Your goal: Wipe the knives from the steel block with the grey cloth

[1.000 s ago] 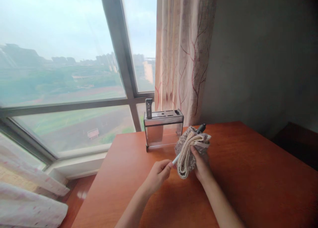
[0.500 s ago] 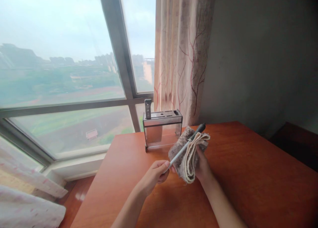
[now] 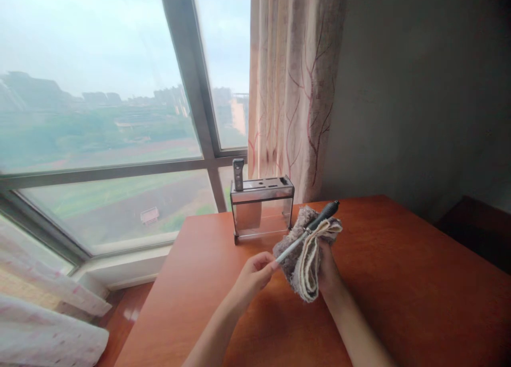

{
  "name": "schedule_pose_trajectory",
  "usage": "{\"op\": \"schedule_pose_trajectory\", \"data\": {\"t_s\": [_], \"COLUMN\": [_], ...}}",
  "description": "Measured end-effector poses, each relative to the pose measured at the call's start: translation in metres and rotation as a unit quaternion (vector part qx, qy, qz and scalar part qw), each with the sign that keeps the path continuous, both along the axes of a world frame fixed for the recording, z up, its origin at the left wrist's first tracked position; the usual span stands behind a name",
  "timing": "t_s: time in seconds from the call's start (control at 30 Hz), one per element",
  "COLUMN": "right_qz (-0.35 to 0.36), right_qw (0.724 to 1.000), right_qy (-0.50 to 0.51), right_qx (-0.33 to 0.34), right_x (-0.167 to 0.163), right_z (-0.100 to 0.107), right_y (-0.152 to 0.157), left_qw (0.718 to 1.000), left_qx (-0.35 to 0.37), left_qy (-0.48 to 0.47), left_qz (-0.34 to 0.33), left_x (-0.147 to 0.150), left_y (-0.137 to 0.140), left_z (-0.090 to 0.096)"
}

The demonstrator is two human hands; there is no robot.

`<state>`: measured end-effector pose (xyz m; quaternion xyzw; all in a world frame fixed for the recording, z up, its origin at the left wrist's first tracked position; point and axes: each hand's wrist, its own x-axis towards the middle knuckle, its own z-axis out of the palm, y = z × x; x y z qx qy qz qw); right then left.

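A honing steel [image 3: 293, 245], with a slim grey rod and a black handle, slants across a folded fluffy cloth [image 3: 285, 268] above the table. My left hand [image 3: 257, 276] is closed in a pinch at the rod's lower tip. From beneath and the right side, my right hand [image 3: 328, 268] grips the grey-brown cloth with its pale folded edges; most of those fingers are hidden behind it. The steel's handle points up and to the right, past the cloth. Just behind stands a clear-sided knife block [image 3: 259, 197] with one dark-handled knife [image 3: 238, 174] in its left slot.
The brown wooden table [image 3: 191, 303] reaches to a window [image 3: 99, 170] on the left and a grey wall on the right. A patterned curtain [image 3: 295, 90] hangs behind the knife block, and another curtain [image 3: 48, 324] is at the lower left.
The cloth and the honing steel have shifted slightly right. My left hand's grip has changed at the rod's tip, and its fingers no longer reach under the cloth's edge.
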<state>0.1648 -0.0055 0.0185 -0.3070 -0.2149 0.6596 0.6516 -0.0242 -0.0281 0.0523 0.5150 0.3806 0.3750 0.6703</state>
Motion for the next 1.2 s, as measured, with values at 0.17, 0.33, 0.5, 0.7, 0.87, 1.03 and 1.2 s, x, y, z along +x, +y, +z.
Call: {"op": "schedule_pose_trajectory", "data": {"t_s": [0.17,0.33,0.5,0.7,0.87,1.03,1.2], "right_qz": [0.088,-0.004,-0.138,-0.277,-0.247,-0.16,-0.136], "right_qw": [0.995,0.999,0.986,0.927,0.961,0.983,0.984], "right_qy": [0.042,0.031,-0.088,-0.253,-0.124,0.092,0.106], "right_qx": [-0.035,-0.021,0.018,0.014,-0.005,0.024,0.034], "right_x": [-0.001,-0.005,-0.011,-0.01,0.0,0.032,0.044], "right_z": [0.007,0.012,0.018,0.017,0.018,0.022,0.019], "right_y": [-0.003,-0.002,-0.001,0.001,0.005,0.008,0.004], "left_qw": [1.0,1.0,0.999,0.998,0.998,0.996,0.967], "left_qx": [0.006,0.022,0.039,0.051,0.052,0.055,0.165], "left_qy": [-0.027,-0.018,0.017,0.037,0.036,0.073,0.196], "left_qz": [-0.003,0.011,0.031,0.015,0.004,0.002,-0.006], "left_x": [-0.001,-0.002,0.001,-0.001,-0.006,-0.006,-0.001], "left_y": [0.0,0.001,0.005,0.007,0.005,0.001,0.0], "left_z": [0.0,-0.003,-0.011,-0.011,-0.004,0.002,-0.005]}}
